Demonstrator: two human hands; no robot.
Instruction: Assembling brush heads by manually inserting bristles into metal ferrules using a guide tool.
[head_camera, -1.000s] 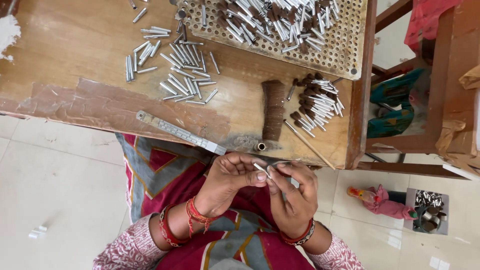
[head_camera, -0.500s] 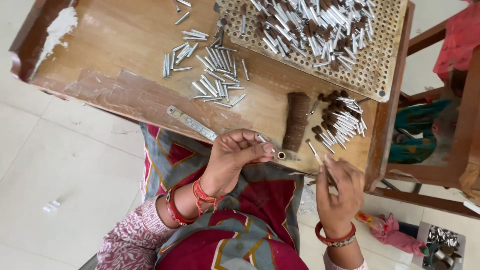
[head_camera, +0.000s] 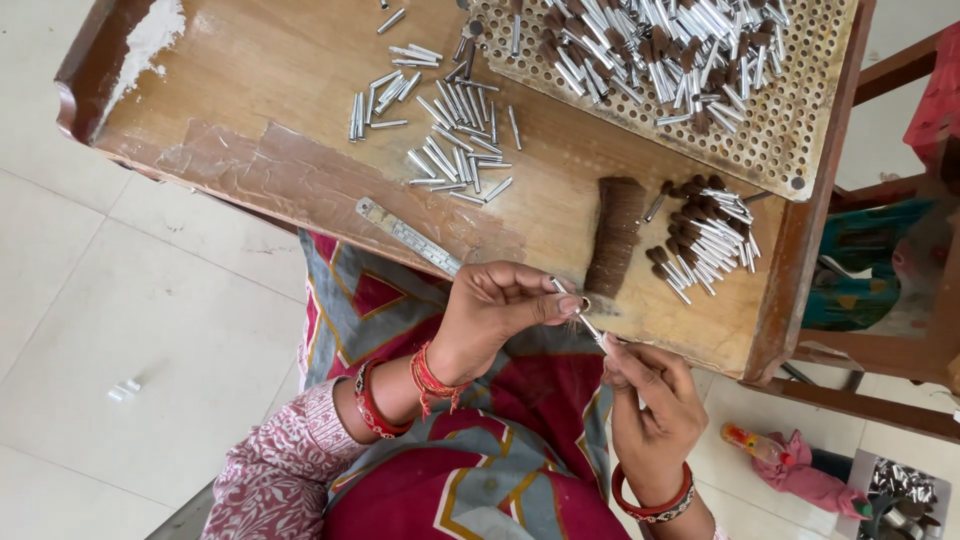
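The left hand (head_camera: 500, 305) pinches a small metal tube (head_camera: 585, 318) at its fingertips, just off the near edge of the wooden counter (head_camera: 270, 90). The right hand (head_camera: 650, 400) is closed on the tube's lower end, perhaps feeding something thin into it; that detail is too small to tell. Beside them on the counter lie a brown bristle bundle (head_camera: 615, 235), loose metal tubes (head_camera: 445, 130) and a steel ruler (head_camera: 408, 235).

silver tubes (head_camera: 445, 140), brown bristle bundle (head_camera: 615, 235), red bangles (head_camera: 432, 378), brown wooden table (head_camera: 270, 90)
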